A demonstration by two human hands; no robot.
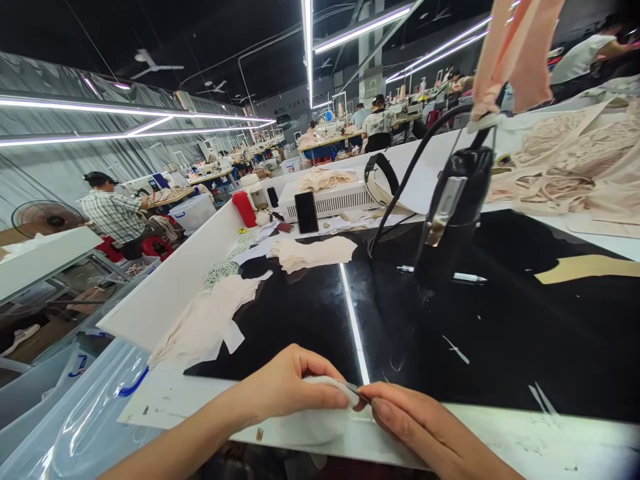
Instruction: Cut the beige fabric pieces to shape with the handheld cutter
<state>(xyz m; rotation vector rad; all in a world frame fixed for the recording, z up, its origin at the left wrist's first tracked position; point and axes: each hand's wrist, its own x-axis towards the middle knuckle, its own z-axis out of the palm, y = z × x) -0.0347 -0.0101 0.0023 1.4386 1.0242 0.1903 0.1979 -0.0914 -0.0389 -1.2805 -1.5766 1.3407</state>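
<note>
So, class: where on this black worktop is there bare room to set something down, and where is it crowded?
Bare: the black surface between the hanging tool and the right hand, and the strip between the light reflection and the fabric stack. Crowded: the left edge with fabric pieces, and the back by the phone.

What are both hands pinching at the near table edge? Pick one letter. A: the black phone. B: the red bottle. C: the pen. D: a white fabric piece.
D: the left hand and right hand meet on the white fabric piece, away from the other three.
</note>
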